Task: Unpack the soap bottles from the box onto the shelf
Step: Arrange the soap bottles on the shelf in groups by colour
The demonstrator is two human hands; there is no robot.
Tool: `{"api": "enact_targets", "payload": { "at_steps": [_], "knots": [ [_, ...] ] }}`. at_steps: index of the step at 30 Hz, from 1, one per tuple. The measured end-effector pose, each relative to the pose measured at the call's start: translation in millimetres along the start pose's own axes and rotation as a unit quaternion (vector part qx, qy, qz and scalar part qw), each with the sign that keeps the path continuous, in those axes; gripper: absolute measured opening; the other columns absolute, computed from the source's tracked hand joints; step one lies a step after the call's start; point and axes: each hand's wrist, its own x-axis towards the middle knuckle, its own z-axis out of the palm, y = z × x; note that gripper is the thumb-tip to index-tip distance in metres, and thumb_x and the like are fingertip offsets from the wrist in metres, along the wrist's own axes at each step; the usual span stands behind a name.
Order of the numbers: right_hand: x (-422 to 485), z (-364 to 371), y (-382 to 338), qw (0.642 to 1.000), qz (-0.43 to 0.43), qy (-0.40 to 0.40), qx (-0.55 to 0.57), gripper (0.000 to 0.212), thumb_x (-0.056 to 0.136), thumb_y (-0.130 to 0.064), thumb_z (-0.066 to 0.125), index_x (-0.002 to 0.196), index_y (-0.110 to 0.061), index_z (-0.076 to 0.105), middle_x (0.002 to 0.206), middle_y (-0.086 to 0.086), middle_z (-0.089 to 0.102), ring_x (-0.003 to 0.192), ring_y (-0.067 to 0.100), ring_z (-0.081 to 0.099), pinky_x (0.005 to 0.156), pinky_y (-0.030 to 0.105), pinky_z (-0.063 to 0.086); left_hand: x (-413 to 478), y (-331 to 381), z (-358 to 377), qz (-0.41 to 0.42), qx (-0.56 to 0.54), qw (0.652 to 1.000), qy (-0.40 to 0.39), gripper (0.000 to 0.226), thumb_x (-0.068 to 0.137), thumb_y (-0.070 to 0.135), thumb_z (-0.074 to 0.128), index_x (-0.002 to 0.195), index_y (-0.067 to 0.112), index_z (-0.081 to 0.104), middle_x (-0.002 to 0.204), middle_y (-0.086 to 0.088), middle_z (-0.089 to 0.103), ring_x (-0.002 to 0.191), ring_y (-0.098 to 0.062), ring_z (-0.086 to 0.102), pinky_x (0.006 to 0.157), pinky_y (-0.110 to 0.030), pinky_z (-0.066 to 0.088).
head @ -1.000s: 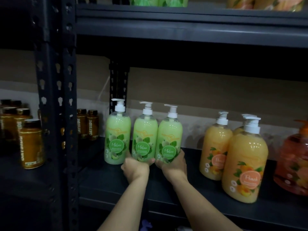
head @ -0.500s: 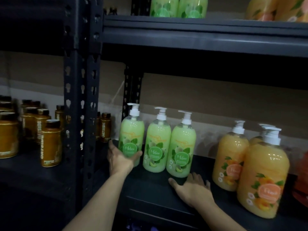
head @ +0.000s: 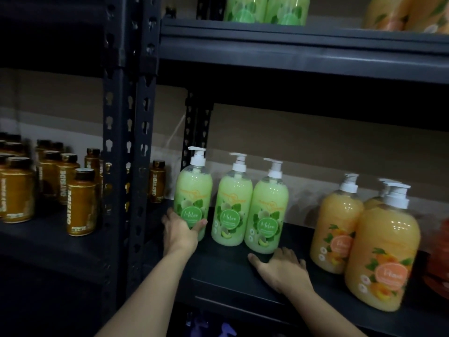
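Half a second back both hands lay much as they do here. A second ago they were side by side at the feet of the two green bottles further right. The left hand (head: pixel 181 231) has since gone over to the leftmost green soap bottle (head: pixel 193 190), clear plastic with a white pump and a round Melon label. Its thumb and fingers curl round the lower part of that bottle, which stands upright on the dark metal shelf board (head: pixel 226 261). The right hand (head: pixel 279 265) has dropped flat, palm down and fingers straight, onto the board and holds nothing.

Its fingertips lie just beside the base of the right green soap bottle (head: pixel 268 207). The middle green soap bottle (head: pixel 232 203) touches that one, with a narrow gap to the gripped bottle.

Left of the left hand rises the perforated front upright post (head: pixel 131 142). The rear upright post (head: pixel 196 122) stands just behind the gripped bottle's pump. Past the front post, brown dark-capped Oatside bottles (head: pixel 80 203) crowd the neighbouring shelf.

Right of the right hand a strip of bare board runs to the orange peach soap bottles (head: pixel 381 259), and a reddish bottle (head: pixel 439 254) is cut off by the frame edge. The front lip of the board lies under the right wrist. Above the pumps there is open height beneath the upper shelf (head: pixel 291 49), which carries more green and orange bottles.
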Motion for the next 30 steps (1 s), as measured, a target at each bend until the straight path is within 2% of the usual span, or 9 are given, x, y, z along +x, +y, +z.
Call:
{"api": "enact_targets", "payload": {
  "at_steps": [3, 7, 12, 16, 18, 26, 30],
  "knots": [
    [-1.2, -3.0, 0.0, 1.0, 0.0, -0.012, 0.002, 0.094, 0.083, -0.08, 0.033, 0.144, -0.009, 0.041, 0.145, 0.007, 0.043, 0.138, 0.024, 0.035, 0.112, 0.042, 0.027, -18.5, 0.8, -7.8, -0.003, 0.014, 1.0, 0.012, 0.097, 0.079, 0.042, 0.078, 0.149, 0.006, 0.022, 0.149, -0.017, 0.03, 0.129, -0.039, 0.044, 0.1, -0.05, 0.044],
    [-2.3, -11.3, 8.6, 0.998, -0.028, -0.06, 0.018, 0.1, 0.082, -0.082, 0.035, 0.151, -0.01, 0.032, 0.155, 0.008, 0.033, 0.145, 0.025, 0.027, 0.117, 0.042, 0.021, -51.8, 3.1, -11.9, 0.023, 0.047, 0.998, 0.029, 0.098, 0.079, 0.049, 0.076, 0.148, 0.006, 0.022, 0.145, -0.017, 0.033, 0.127, -0.036, 0.044, 0.1, -0.048, 0.044],
    [-11.1, -23.0, 32.0, 0.991, -0.086, -0.099, 0.032, 0.094, 0.089, -0.076, 0.034, 0.157, -0.012, 0.019, 0.164, 0.006, 0.016, 0.151, 0.022, 0.014, 0.122, 0.037, 0.013, -88.2, 13.6, 0.1, 0.052, 0.037, 0.998, -0.006, 0.101, 0.076, 0.057, 0.074, 0.15, 0.011, 0.023, 0.144, -0.008, 0.035, 0.129, -0.028, 0.045, 0.1, -0.041, 0.044],
    [-7.7, -16.6, 34.4, 0.996, -0.078, -0.047, 0.026, 0.067, 0.096, -0.057, 0.034, 0.152, -0.019, 0.033, 0.16, 0.009, 0.025, 0.148, 0.027, 0.02, 0.121, 0.04, 0.014, -103.0, 23.0, 18.1, 0.073, 0.027, 0.996, -0.038, 0.098, 0.074, 0.059, 0.074, 0.148, 0.014, 0.026, 0.14, -0.005, 0.038, 0.126, -0.024, 0.046, 0.1, -0.038, 0.044],
    [-6.6, -14.2, 34.8, 0.997, -0.054, -0.041, 0.027, 0.061, 0.097, -0.052, 0.032, 0.151, -0.025, 0.033, 0.16, 0.013, 0.025, 0.148, 0.033, 0.019, 0.121, 0.043, 0.013, -106.4, 26.9, 27.6, 0.075, 0.025, 0.996, -0.046, 0.099, 0.074, 0.058, 0.075, 0.147, 0.012, 0.027, 0.14, -0.006, 0.038, 0.127, -0.025, 0.047, 0.102, -0.037, 0.043],
    [-4.0, -10.3, 35.8, 0.998, -0.056, -0.04, 0.012, 0.06, 0.097, -0.051, 0.03, 0.149, -0.022, 0.033, 0.155, 0.014, 0.031, 0.143, 0.036, 0.025, 0.117, 0.044, 0.02, -107.5, 31.0, 46.4, 0.09, 0.012, 0.994, -0.059, 0.103, 0.071, 0.06, 0.077, 0.146, 0.011, 0.027, 0.142, -0.005, 0.037, 0.129, -0.025, 0.045, 0.105, -0.038, 0.042],
    [-3.8, -10.8, 36.3, 0.997, -0.058, -0.047, 0.008, 0.062, 0.097, -0.051, 0.028, 0.151, -0.02, 0.031, 0.157, 0.015, 0.027, 0.146, 0.037, 0.02, 0.118, 0.045, 0.018, -107.7, 32.3, 49.3, 0.093, 0.005, 0.993, -0.067, 0.104, 0.072, 0.058, 0.077, 0.148, 0.01, 0.024, 0.146, -0.006, 0.035, 0.133, -0.024, 0.042, 0.106, -0.035, 0.039]
  ]
}}
